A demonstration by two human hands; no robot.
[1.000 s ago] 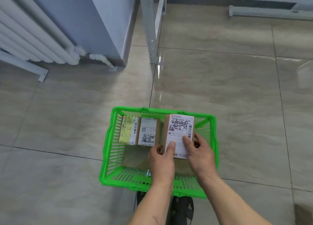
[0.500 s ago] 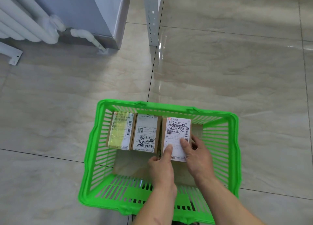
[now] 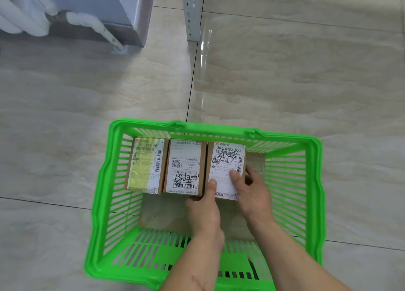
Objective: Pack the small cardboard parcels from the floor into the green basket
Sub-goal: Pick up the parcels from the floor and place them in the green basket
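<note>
A green basket [image 3: 103,181] stands on the tiled floor in front of me. Three small cardboard parcels with white labels lie side by side along its far wall, on a flat cardboard sheet [image 3: 162,214]. The left parcel [image 3: 145,164] has yellowish tape, and the middle parcel [image 3: 185,167] carries a QR code. Both my hands hold the right parcel [image 3: 225,159]. My left hand [image 3: 205,209] grips its near left corner with the thumb on the label. My right hand [image 3: 252,192] grips its right side, thumb on top.
A grey metal post [image 3: 191,12] stands on the floor beyond the basket. A grey cabinet corner [image 3: 122,12] and white radiator pipes [image 3: 26,17] are at the upper left. Bare tiles surround the basket on all sides.
The view has dropped closer to the basket, which now looks larger. Both hands have kept their hold on the right parcel and lowered it beside the middle parcel.
</note>
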